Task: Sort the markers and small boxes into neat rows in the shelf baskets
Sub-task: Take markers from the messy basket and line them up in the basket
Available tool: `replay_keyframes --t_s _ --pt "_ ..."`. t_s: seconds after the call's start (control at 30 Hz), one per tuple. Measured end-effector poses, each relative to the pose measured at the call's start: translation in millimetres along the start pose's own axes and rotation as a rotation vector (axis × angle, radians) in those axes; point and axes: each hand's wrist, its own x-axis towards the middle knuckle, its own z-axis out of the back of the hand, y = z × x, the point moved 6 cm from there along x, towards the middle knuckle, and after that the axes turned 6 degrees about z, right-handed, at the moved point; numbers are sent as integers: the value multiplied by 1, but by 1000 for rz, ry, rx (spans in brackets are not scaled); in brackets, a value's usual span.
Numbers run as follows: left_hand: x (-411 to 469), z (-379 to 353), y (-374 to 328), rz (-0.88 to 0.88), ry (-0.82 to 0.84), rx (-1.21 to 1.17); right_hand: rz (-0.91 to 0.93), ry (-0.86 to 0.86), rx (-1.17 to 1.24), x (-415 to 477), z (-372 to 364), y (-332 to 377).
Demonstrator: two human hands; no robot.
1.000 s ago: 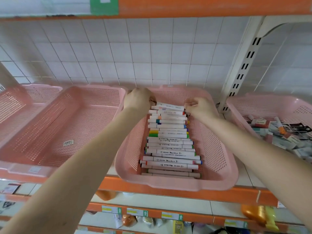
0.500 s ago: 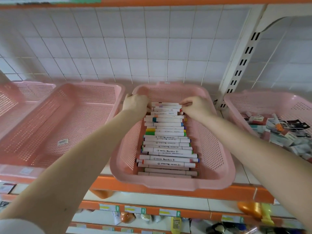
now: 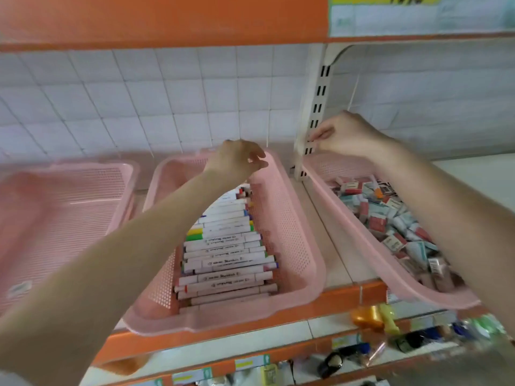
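White markers [image 3: 228,246] with coloured caps lie in a neat stacked row inside the middle pink basket [image 3: 287,227]. Small boxes [image 3: 390,227] lie in a loose heap in the right pink basket [image 3: 362,232]. My left hand [image 3: 237,160] hovers above the far end of the marker basket, fingers loosely curled, holding nothing. My right hand [image 3: 348,136] is raised above the far corner of the right basket, in front of the shelf upright, fingers loosely curled with nothing visible in them.
A pink basket [image 3: 64,218] with only a small label inside stands at the left. A slotted white upright [image 3: 315,112] rises between the two right baskets. An orange shelf [image 3: 167,20] hangs overhead. The lower shelf [image 3: 362,352] carries assorted goods.
Both hands have let go of the far markers and lifted. My right hand has swung right, over the basket of boxes. The view has turned to the right.
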Motion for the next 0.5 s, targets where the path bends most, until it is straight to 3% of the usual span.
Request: replay_keyframes --t_s 0.23,0.5 --pt "26 -67 -101 -272 144 9 -266 20 -99 -75 36 -110" --pt "41 -143 -170 -494 367 109 -407 21 -167 -129 44 -175"
